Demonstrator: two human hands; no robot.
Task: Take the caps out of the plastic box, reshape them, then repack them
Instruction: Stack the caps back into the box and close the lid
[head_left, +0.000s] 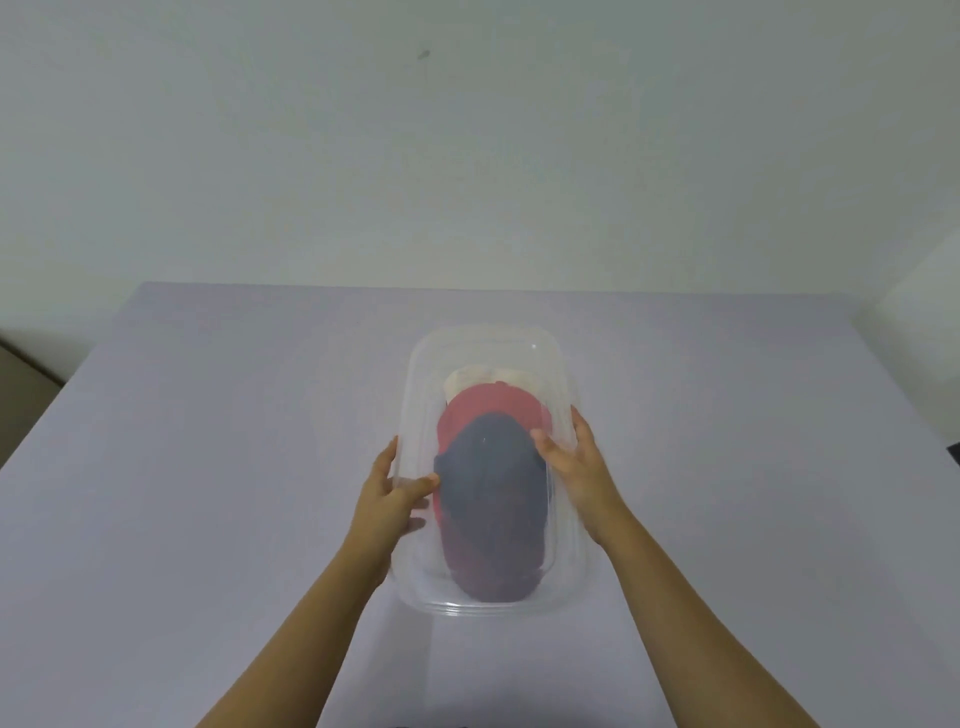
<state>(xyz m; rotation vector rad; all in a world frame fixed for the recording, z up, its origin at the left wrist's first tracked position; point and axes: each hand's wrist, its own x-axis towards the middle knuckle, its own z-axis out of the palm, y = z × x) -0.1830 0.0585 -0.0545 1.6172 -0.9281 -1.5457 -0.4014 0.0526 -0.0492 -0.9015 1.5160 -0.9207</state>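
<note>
A clear plastic box (485, 335) stands on the grey table (208, 441), its long side running away from me. Three caps lie nested inside: a navy cap (491, 499) nearest me, a red cap (488, 408) behind it, a cream cap (467, 376) at the far end. My left hand (389, 493) grips the box's left wall, thumb over the rim and touching the navy cap. My right hand (571, 462) holds the right wall, thumb inside against the navy cap and fingers outside.
The table reaches to a pale wall (467, 156) at the back. A brown piece of furniture (21, 384) shows past the table's left edge, and a dark object (953, 451) at the right edge.
</note>
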